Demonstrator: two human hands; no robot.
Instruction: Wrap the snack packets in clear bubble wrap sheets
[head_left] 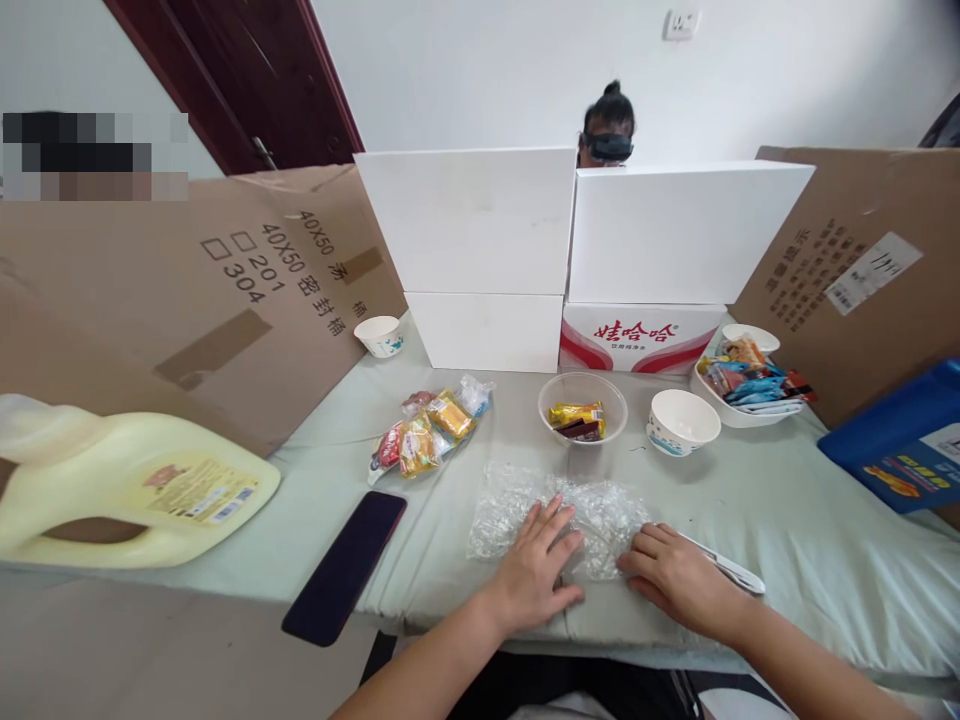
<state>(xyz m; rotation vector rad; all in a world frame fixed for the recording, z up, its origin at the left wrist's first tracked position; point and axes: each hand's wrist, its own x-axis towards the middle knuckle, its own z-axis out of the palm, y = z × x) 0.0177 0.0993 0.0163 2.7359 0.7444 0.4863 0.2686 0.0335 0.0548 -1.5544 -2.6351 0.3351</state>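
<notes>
Low in the middle of the frame, the left hand point(534, 572) lies flat, fingers spread and palm down, on a crinkled clear plastic bag point(559, 515) spread out on the pale green cloth-covered desk point(787, 520). The right hand point(675, 575) rests just to the right of it, fingers loosely curled at the bag's lower right edge and touching it; neither hand is clamped around anything. A slim white tool point(731, 570) lies on the cloth under and beyond the right hand, its tip pointing toward the right of the frame; I cannot tell whether the hand grips it.

Above the bag, at the centre, stands a clear plastic bowl point(583, 408) with a few wrapped snacks inside. Just right of it sits an empty white paper bowl point(682, 421), and further right a white tray point(739, 412) heaped with coloured wrappers. Left of centre lies a clear packet of assorted wrapped sweets point(429, 432). A dark smartphone point(345, 566) lies face up at the desk's lower left edge, and a pale yellow plastic jug point(127, 490) lies on its side at the far left. A small white paper cup point(379, 335) stands near the cardboard sheet point(225, 300) in the upper left. White boxes point(480, 250) are stacked across the back, and a person's head shows above them.
</notes>
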